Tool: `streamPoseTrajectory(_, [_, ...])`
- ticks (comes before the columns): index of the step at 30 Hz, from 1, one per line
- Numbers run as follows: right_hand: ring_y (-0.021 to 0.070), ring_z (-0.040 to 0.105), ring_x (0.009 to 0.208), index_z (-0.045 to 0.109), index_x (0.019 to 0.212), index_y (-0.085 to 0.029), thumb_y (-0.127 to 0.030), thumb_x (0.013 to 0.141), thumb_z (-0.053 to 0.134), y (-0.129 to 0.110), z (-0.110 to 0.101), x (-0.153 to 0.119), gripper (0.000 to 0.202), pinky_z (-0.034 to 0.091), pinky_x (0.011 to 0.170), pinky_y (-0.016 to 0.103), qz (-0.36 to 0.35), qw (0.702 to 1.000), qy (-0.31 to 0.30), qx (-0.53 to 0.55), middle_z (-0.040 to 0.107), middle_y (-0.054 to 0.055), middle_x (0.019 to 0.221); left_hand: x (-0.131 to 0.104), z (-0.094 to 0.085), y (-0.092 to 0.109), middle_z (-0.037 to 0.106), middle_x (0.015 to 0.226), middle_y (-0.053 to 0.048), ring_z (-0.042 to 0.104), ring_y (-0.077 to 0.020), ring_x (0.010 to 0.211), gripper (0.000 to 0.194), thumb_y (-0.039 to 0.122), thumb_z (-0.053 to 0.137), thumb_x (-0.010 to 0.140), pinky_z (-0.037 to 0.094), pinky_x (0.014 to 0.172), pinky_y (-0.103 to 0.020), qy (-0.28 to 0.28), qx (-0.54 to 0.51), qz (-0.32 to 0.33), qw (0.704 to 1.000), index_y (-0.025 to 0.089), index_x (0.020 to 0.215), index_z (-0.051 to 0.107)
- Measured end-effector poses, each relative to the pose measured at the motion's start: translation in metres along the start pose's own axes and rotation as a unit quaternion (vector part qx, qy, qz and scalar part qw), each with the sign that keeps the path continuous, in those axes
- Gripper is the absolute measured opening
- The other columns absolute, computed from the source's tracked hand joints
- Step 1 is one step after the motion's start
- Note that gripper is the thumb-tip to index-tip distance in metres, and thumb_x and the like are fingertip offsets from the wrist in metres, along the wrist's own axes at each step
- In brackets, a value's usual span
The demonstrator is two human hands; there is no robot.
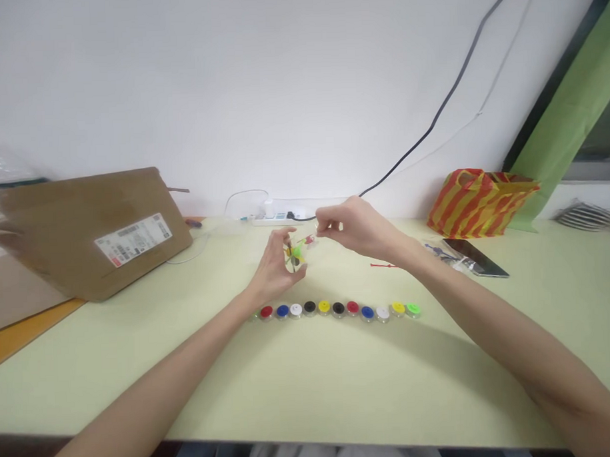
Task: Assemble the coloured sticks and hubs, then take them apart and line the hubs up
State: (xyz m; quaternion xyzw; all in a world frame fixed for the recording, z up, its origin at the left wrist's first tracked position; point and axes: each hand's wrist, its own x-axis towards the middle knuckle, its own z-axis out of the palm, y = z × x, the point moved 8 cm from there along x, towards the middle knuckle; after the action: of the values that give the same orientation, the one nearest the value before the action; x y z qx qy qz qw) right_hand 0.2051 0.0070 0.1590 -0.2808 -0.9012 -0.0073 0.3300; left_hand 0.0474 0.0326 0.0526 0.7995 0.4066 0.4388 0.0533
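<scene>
My left hand [276,266] is raised over the table, its fingers curved round a small clear item with green, yellow and dark parts [296,254]. Just to the right, my right hand [352,225] is closed in a pinch; what its fingertips hold is too small to make out. A small pink and red piece [309,239] shows between the two hands. Nearer to me, a row of small round discs in clear cases lies across the table, among them a red one [266,312], a black one [310,307] and a green one [413,310].
A cardboard box [99,229] leans at the left. Along the wall lies a power strip [279,220] with cables. At the right are a red and yellow striped bag [479,202], a dark tablet [473,257] and a thin red piece [383,265].
</scene>
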Motion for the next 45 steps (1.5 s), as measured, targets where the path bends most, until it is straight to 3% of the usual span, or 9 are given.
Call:
streamPoseTrajectory(7, [0.0118, 0.055, 0.061, 0.064, 0.076, -0.019, -0.007, 0.087, 0.06, -0.006, 0.015, 0.0, 0.017, 0.032, 0.062, 0.025, -0.048, 0.998, -0.022, -0.017, 0.067, -0.001, 0.069, -0.002, 0.003, 0.006, 0.047, 0.125, -0.008, 0.055, -0.0254, 0.112, 0.077, 0.023, 0.074, 0.083, 0.049, 0.095, -0.041, -0.021, -0.067, 0.015, 0.997, 0.032, 0.143, 0.026])
streamPoseTrajectory(19, [0.0146, 0.066, 0.071, 0.06, 0.076, -0.02, -0.02, 0.092, 0.064, -0.008, 0.0, -0.002, 0.016, 0.041, 0.066, 0.025, -0.028, 0.991, 0.079, 0.101, 0.074, 0.001, 0.078, -0.001, -0.006, 0.013, 0.046, 0.13, -0.009, 0.052, -0.0273, 0.122, 0.081, 0.025, 0.076, 0.083, 0.047, 0.103, -0.044, 0.031, -0.076, 0.024, 0.996, 0.033, 0.146, 0.027])
streamPoseTrajectory(25, [0.0149, 0.066, 0.07, 0.065, 0.072, -0.019, -0.014, 0.091, 0.068, -0.005, 0.019, -0.001, 0.019, 0.04, 0.069, 0.026, -0.008, 0.999, 0.036, 0.04, 0.076, 0.001, 0.078, -0.002, -0.007, 0.022, 0.049, 0.116, -0.005, 0.057, -0.0195, 0.099, 0.078, 0.015, 0.072, 0.08, 0.051, 0.091, -0.038, 0.038, -0.098, 0.051, 0.993, 0.035, 0.143, 0.031])
streamPoseTrajectory(29, [0.0155, 0.067, 0.072, 0.076, 0.086, -0.02, -0.018, 0.096, 0.066, -0.007, 0.03, 0.0, 0.015, 0.039, 0.069, 0.026, -0.02, 1.0, 0.002, 0.023, 0.077, 0.003, 0.081, -0.002, -0.006, 0.021, 0.051, 0.113, -0.003, 0.056, -0.0149, 0.084, 0.078, 0.01, 0.07, 0.078, 0.051, 0.079, -0.033, 0.04, -0.097, 0.056, 0.993, 0.036, 0.142, 0.033])
streamPoseTrajectory(34, [0.0186, 0.068, 0.09, 0.079, 0.105, -0.024, -0.03, 0.108, 0.047, -0.017, 0.02, -0.001, 0.032, 0.043, 0.078, 0.029, -0.051, 0.995, -0.045, 0.077, 0.078, 0.005, 0.105, 0.001, -0.013, 0.013, 0.052, 0.104, 0.0, 0.054, -0.013, 0.078, 0.072, 0.014, 0.072, 0.08, 0.049, 0.074, -0.029, 0.084, -0.082, 0.024, 0.993, 0.033, 0.139, 0.035])
streamPoseTrajectory(37, [0.0227, 0.064, 0.099, 0.077, 0.104, -0.022, -0.032, 0.104, 0.056, -0.018, 0.016, -0.001, 0.023, 0.045, 0.086, 0.034, -0.074, 0.994, -0.05, 0.062, 0.076, 0.007, 0.103, 0.003, -0.015, 0.007, 0.05, 0.101, 0.001, 0.054, -0.0124, 0.078, 0.072, 0.019, 0.073, 0.081, 0.049, 0.075, -0.028, 0.094, -0.085, 0.006, 0.992, 0.032, 0.139, 0.033])
streamPoseTrajectory(40, [0.0246, 0.059, 0.1, 0.074, 0.091, -0.02, -0.02, 0.098, 0.064, -0.016, 0.016, 0.001, 0.013, 0.044, 0.09, 0.038, -0.079, 0.997, -0.012, 0.008, 0.072, 0.009, 0.099, 0.004, -0.012, -0.002, 0.049, 0.103, 0.0, 0.055, -0.0146, 0.082, 0.08, 0.023, 0.076, 0.08, 0.051, 0.079, -0.031, 0.075, -0.063, -0.011, 0.995, 0.032, 0.144, 0.028])
streamPoseTrajectory(45, [0.0239, 0.056, 0.098, 0.071, 0.089, -0.02, -0.017, 0.098, 0.062, -0.014, 0.01, 0.001, 0.013, 0.044, 0.086, 0.037, -0.073, 0.993, 0.088, -0.015, 0.065, 0.01, 0.104, 0.004, -0.007, -0.011, 0.054, 0.121, -0.008, 0.056, -0.0269, 0.112, 0.095, 0.015, 0.07, 0.075, 0.045, 0.107, -0.05, 0.043, 0.042, -0.007, 0.998, 0.028, 0.155, 0.019])
